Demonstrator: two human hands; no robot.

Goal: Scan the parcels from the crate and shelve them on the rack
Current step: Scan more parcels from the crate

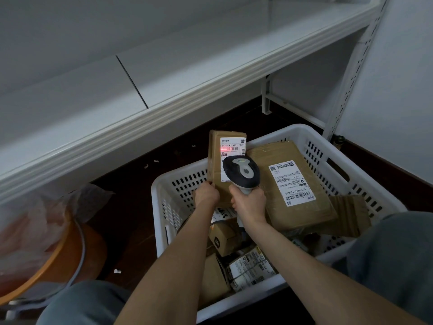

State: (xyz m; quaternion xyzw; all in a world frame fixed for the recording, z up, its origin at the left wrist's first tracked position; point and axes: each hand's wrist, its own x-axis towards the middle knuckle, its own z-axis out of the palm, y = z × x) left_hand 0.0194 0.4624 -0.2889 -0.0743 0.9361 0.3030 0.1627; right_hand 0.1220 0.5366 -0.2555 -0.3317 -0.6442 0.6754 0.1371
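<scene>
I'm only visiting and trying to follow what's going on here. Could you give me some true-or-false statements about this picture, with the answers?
1. The left hand holds a small cardboard parcel. True.
2. The barcode scanner is also in the left hand. False: the right hand grips it.
3. A red scan line falls on the held parcel's label. True.
4. The white crate is empty. False: several parcels lie in it, among them a large flat parcel.
5. The held parcel already rests on the rack shelf. False: it is held in the air, off the shelf.
</scene>
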